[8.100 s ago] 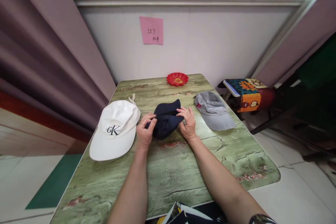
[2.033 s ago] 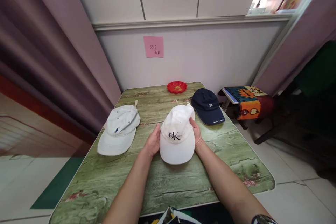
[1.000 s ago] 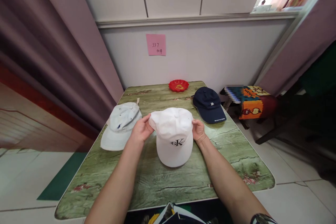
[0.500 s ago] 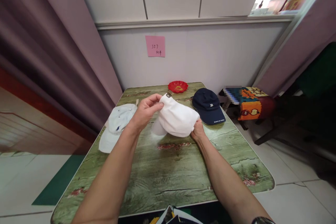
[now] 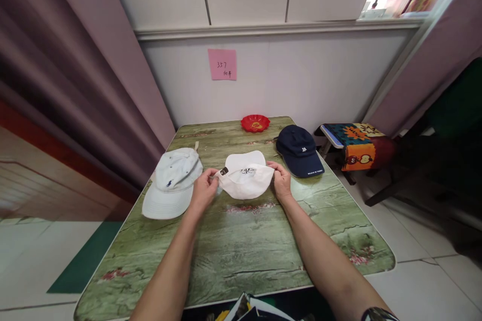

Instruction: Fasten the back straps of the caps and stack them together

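A white cap [image 5: 246,184] is stretched between my two hands over the middle of the table, its brim pointing away from me and dark lettering showing on it. My left hand [image 5: 205,185] pinches the cap's left edge, beside a small dark tag. The right edge is gripped by my right hand [image 5: 280,179]. A pale blue cap [image 5: 173,173] with a small dark logo lies left of my left hand, brim toward me. Beyond my right hand rests a navy cap [image 5: 297,148] with white lettering.
A red scalloped dish [image 5: 255,123] sits at the back of the green wood-patterned table [image 5: 241,246]. Behind it is a wall with a pink note [image 5: 222,64]. To the right stands a stool [image 5: 354,145] with a colourful cover.
Both hands have turned the white cap and lowered it. Its brim now faces away and the lettering shows. My left hand has come down toward the table.
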The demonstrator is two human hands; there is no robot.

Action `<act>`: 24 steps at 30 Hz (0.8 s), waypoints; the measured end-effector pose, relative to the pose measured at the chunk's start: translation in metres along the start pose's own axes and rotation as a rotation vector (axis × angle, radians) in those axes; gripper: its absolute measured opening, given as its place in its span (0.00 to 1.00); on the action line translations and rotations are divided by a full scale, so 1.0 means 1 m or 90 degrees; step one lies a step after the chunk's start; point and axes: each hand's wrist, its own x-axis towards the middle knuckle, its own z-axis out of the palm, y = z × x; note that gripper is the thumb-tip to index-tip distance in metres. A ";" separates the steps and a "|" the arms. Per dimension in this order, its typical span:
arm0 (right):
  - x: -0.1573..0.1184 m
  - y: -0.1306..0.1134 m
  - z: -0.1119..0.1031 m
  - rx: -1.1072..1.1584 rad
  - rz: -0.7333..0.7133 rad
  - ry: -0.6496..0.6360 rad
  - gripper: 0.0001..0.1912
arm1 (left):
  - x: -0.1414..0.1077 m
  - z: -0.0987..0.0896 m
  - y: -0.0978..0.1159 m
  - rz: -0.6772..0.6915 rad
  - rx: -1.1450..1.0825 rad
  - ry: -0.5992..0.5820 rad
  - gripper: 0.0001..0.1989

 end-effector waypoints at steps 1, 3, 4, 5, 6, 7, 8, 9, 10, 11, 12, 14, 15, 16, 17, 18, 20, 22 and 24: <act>-0.001 -0.007 0.000 -0.016 -0.033 0.020 0.14 | -0.001 0.001 -0.001 -0.002 -0.007 0.000 0.12; -0.005 -0.028 0.000 -0.056 -0.106 0.061 0.15 | -0.002 0.002 0.002 -0.005 -0.026 0.002 0.13; -0.008 -0.041 0.000 -0.075 -0.141 0.070 0.16 | -0.002 0.003 0.005 -0.006 -0.036 0.006 0.13; -0.010 -0.056 0.000 -0.091 -0.166 0.061 0.17 | -0.002 0.003 0.008 -0.007 -0.045 0.012 0.13; -0.013 -0.071 0.002 -0.102 -0.176 0.043 0.17 | -0.003 0.003 0.012 -0.006 -0.050 0.019 0.14; -0.016 -0.085 0.004 -0.112 -0.189 0.015 0.17 | -0.003 0.003 0.016 -0.003 -0.049 0.027 0.14; -0.019 -0.099 0.007 -0.124 -0.198 -0.024 0.15 | -0.005 0.004 0.021 0.003 -0.044 0.038 0.14; -0.021 -0.110 0.011 -0.138 -0.209 -0.069 0.13 | -0.006 0.004 0.026 0.014 -0.036 0.049 0.13; -0.023 -0.119 0.016 -0.158 -0.223 -0.120 0.12 | -0.008 0.005 0.031 0.029 -0.024 0.061 0.13; -0.024 -0.126 0.021 -0.189 -0.238 -0.174 0.10 | -0.011 0.006 0.036 0.048 -0.011 0.071 0.12; -0.025 -0.130 0.026 -0.227 -0.251 -0.221 0.10 | -0.014 0.007 0.041 0.071 0.005 0.080 0.11; -0.027 -0.132 0.034 -0.323 -0.263 -0.283 0.11 | -0.020 0.009 0.050 0.122 0.034 0.085 0.10; -0.028 -0.130 0.038 -0.374 -0.257 -0.291 0.11 | -0.022 0.011 0.053 0.146 0.044 0.081 0.11; -0.029 -0.127 0.040 -0.421 -0.241 -0.290 0.11 | -0.025 0.013 0.054 0.165 0.050 0.075 0.11; -0.031 -0.123 0.040 -0.462 -0.218 -0.286 0.11 | -0.027 0.016 0.054 0.180 0.056 0.071 0.12; -0.032 -0.118 0.040 -0.496 -0.189 -0.282 0.10 | -0.028 0.019 0.052 0.189 0.063 0.070 0.13; -0.034 -0.108 0.039 -0.536 -0.126 -0.277 0.11 | -0.028 0.025 0.046 0.194 0.080 0.080 0.13; -0.036 -0.096 0.036 -0.547 -0.066 -0.292 0.16 | -0.026 0.033 0.036 0.192 0.088 0.094 0.10; -0.036 -0.082 0.033 -0.517 -0.009 -0.326 0.20 | -0.023 0.040 0.025 0.187 0.079 0.100 0.09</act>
